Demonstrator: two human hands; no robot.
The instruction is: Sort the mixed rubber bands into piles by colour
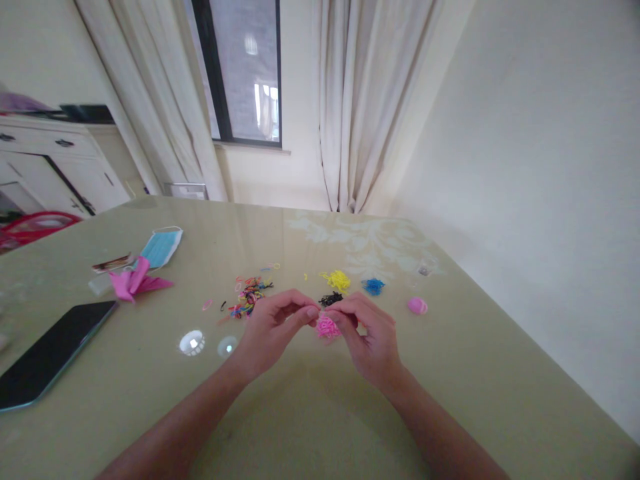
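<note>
My left hand [273,330] and my right hand [373,337] meet over the table, thumb and forefinger pinched together on each. Whatever sits between the fingertips is too small to make out. Just beneath them lies a heap of pink rubber bands [328,327]. Behind the fingertips are black rubber bands [331,299], with yellow rubber bands [339,281] farther back and blue rubber bands [373,287] to the right. A mixed-colour heap of rubber bands [253,292] lies beyond my left hand, partly hidden by it. Some orange shows behind my right fingers.
On the table [300,413], a pink ball-like object [417,306] lies right. Left are two shiny clear round pieces, one a faceted disc [192,343], a dark-screened tablet-like slab [55,350], a pink folded-paper shape [137,281] and a blue face mask [161,249]. A wall borders the right edge.
</note>
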